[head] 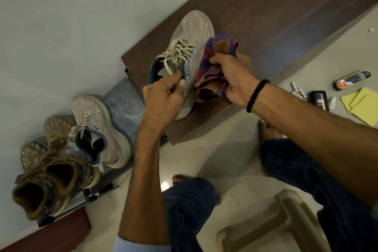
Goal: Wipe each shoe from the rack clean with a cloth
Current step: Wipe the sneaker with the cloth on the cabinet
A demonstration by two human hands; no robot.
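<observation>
We count three shoes [98, 129] on the rack [126, 106], maybe more. At the counter's [266, 26] near corner, left grip [161, 98] pinches the sneaker [194, 26] collar; right grip [235, 80] clamps the cloth [214, 47].

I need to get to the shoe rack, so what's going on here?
A seated person is cleaning shoes. The left hand has a grip on the collar of a beige sneaker lying on a dark wooden top. The right hand holds a bunched striped cloth against the sneaker's side. Its matching sneaker and a pair of brown sneakers sit on the rack. A shoe polish bottle lies on the floor.
</observation>
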